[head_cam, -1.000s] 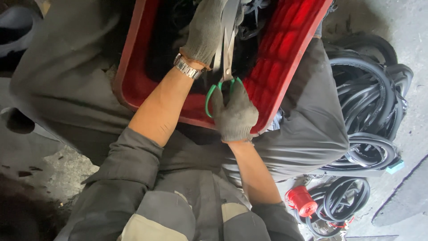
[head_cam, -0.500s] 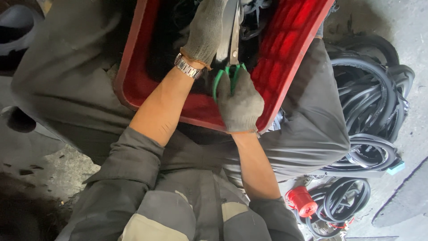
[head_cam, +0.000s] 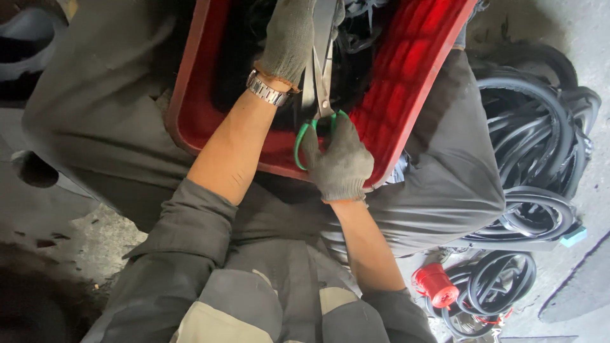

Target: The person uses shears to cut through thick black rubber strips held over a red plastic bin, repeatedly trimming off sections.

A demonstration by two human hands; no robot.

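Note:
A red plastic crate (head_cam: 406, 76) rests on my lap, with dark rubber strips (head_cam: 359, 28) inside. My right hand (head_cam: 341, 166), in a grey knit glove, grips the green handles of long steel scissors (head_cam: 323, 76), whose blades point up into the crate. My left hand (head_cam: 289, 38), also gloved and with a metal wristwatch (head_cam: 267, 91) below it, is closed on something dark at the blades' far end. I cannot make out exactly what it holds.
Coils of black rubber hose or seal (head_cam: 540, 127) are piled on the concrete floor at the right. A red round cap (head_cam: 435, 286) and a smaller black coil (head_cam: 502, 282) lie at the lower right. A small teal piece (head_cam: 574, 236) sits nearby.
My right hand pushed the scissors up into the crate, then drew back down a little, and the green handles have spread. My left hand has stayed at the blades.

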